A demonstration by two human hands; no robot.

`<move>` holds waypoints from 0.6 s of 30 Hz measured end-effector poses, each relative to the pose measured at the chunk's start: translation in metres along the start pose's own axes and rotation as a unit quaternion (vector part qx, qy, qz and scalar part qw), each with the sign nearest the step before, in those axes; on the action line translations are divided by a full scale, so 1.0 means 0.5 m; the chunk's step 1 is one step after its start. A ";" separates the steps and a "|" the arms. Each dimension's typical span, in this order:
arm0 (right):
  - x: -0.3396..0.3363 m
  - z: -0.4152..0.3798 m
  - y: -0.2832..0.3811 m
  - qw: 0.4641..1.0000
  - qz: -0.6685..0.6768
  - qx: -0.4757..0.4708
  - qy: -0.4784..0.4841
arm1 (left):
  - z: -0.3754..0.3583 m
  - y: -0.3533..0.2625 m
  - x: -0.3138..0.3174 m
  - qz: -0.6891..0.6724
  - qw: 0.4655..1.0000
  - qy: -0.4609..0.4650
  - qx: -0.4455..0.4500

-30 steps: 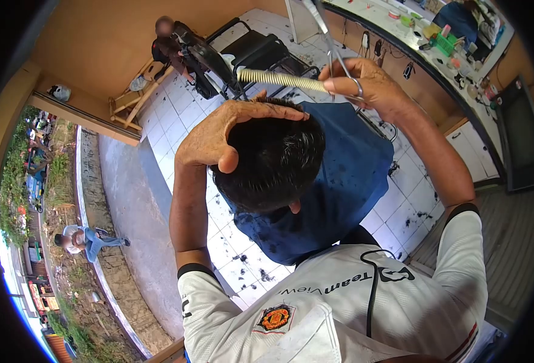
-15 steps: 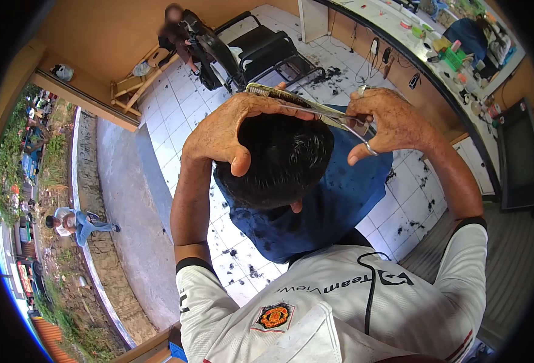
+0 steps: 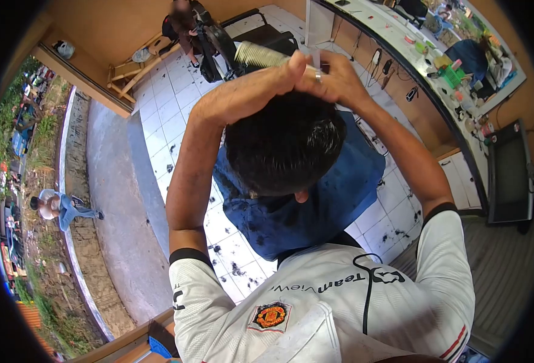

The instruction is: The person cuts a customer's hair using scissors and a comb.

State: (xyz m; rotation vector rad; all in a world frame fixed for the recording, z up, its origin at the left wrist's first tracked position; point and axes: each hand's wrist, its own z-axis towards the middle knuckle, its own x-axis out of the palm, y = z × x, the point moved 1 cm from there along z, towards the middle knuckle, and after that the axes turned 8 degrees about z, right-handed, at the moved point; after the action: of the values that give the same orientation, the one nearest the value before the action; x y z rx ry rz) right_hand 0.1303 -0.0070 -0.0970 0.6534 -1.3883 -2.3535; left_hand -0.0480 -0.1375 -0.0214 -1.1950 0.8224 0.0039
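A person's head with short dark hair (image 3: 285, 145) is below my hands, above a blue cape (image 3: 315, 224) with hair clippings on it. My left hand (image 3: 273, 81) rests against the front top of the hair, one digit raised; its other fingers are mostly hidden. Beside it, my right hand (image 3: 333, 78), with a ring on one finger, has its fingers bent around the end of a pale, wide-toothed comb (image 3: 258, 55). The comb passes behind my left hand and sticks out to its left. No scissors can be made out.
Black chairs (image 3: 267, 37) and a seated person (image 3: 185, 27) are ahead. A cluttered counter (image 3: 427, 75) under a mirror runs along the right, with a dark screen (image 3: 512, 175) beside it. Hair clippings lie on the tiled floor (image 3: 173, 127). Outside at left sits another person (image 3: 67, 209).
Both hands have moved up and closer together, and my left hand has turned. The comb now reaches further to the left. The scissors seen in my right hand have gone from sight.
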 end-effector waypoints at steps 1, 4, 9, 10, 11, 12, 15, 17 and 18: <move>0.008 0.024 -0.012 0.991 -0.075 -0.040 0.104 | -0.015 0.009 -0.004 0.036 0.997 -0.053 -0.051; 0.012 0.003 0.038 0.961 -0.139 -0.051 0.233 | -0.063 -0.001 -0.013 0.028 0.960 -0.273 0.051; -0.054 -0.106 0.188 0.968 -0.212 0.072 0.112 | -0.236 0.072 -0.053 0.000 0.974 -0.228 -0.013; -0.063 -0.107 0.184 0.968 -0.214 0.072 0.111 | -0.244 0.098 -0.050 -0.020 0.987 -0.157 0.034; -0.072 -0.109 0.176 0.974 -0.164 0.061 0.141 | -0.232 0.125 -0.043 -0.030 0.989 -0.079 0.120; -0.074 -0.113 0.171 0.978 -0.113 0.050 0.170 | -0.218 0.116 -0.027 -0.004 0.991 -0.051 0.120; -0.076 -0.100 0.208 0.958 -0.047 0.206 0.193 | -0.147 0.054 0.020 0.077 0.991 -0.050 0.100; -0.082 -0.087 0.215 0.942 -0.005 0.262 0.209 | -0.118 0.025 0.029 0.098 0.989 -0.071 0.087; -0.085 -0.080 0.218 0.942 0.004 0.261 0.213 | -0.108 0.020 0.030 0.094 0.991 -0.067 0.067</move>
State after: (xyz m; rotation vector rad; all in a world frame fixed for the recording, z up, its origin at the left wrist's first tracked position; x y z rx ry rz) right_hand 0.1930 -0.0665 -0.0086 1.2091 -1.7880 -1.6781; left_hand -0.0716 -0.1837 -0.0444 -0.9777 0.8012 0.1798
